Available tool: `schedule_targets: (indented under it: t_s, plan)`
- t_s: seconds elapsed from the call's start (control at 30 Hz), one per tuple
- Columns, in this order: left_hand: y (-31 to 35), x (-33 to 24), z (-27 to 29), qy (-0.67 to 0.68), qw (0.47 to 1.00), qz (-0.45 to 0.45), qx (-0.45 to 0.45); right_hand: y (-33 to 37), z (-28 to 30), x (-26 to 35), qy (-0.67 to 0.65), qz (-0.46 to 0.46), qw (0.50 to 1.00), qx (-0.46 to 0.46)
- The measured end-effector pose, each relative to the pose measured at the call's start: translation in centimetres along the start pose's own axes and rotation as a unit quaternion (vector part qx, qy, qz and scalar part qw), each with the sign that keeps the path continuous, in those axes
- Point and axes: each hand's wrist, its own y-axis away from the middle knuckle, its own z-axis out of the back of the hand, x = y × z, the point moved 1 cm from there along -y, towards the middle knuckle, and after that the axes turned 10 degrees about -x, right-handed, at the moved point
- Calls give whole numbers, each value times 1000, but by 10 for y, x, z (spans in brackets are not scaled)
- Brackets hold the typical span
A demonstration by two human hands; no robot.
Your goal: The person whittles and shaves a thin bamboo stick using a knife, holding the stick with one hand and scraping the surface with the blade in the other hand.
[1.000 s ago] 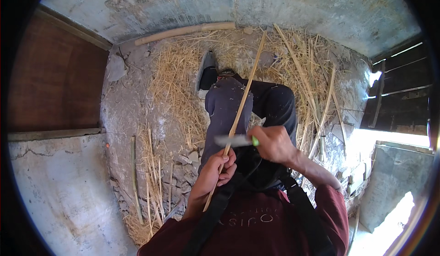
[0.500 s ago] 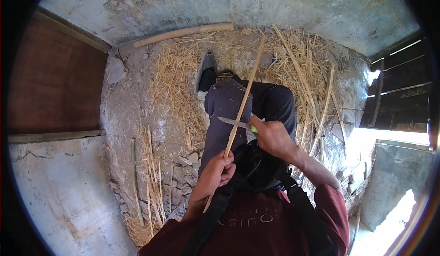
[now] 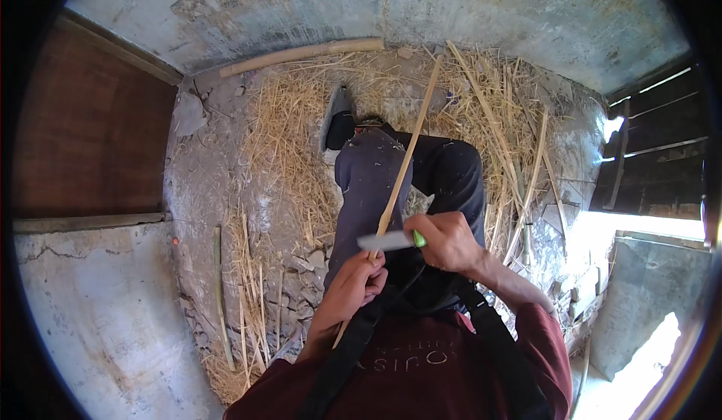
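- pale strip slants across the left thigh
- left hand grips it at the thigh's near end
- right hand clenches knife right of thigh; blade blurred, contact unclear
- likely shaving; next stroke calls for steadiness

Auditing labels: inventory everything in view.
strip: 1, tan, centre
knife: 1, grey/green, across strip
loose strips: several, tan, right
straw: plenty, yellow, floor
walls: several, grey, around
pole: 1, tan, far side
stick: 1, greenish, left
rubble: many, grey, left
panel: 1, brown, left
boards: several, dark, right
shoe: 1, grey, ahead
trousers: 1, dark, centre
shirt: 1, maroon, bottom
straps: 2, black, bottom
left hand: 1, bare, holding strip
right hand: 1, bare, holding knife
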Motion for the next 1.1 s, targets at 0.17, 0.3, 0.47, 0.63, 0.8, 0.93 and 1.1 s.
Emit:
schedule_targets:
  t_s: [0.17, 0.3, 0.47, 0.63, 0.8, 0.93, 1.1]
  plan:
    - [3, -4, -5, -3, 999, -41, -1, -4, -7, -32, 65, -129, 989, -12]
    - [0, -1, -2, 7, 1000, -20, 0, 2, 1, -15, 29, -61, 995, -69]
    - [6, -8, -9, 16, 1000, -15, 6, 1, -3, -27, 92, -61, 994, -4]
    - [-1, -5, -2, 5, 1000, -17, -5, 1, 1, -15, 22, -58, 996, -60]
    - [6, -8, -10, 10, 1000, -2, 9, 1, -11, -35, 128, -106, 985, -37]
    - [2, -6, -5, 7, 1000, -15, 20, -1, 2, -12, 69, -64, 995, -32]
    - [5, -1, -6, 20, 1000, -4, 16, -1, -13, -31, 124, -127, 984, -27]
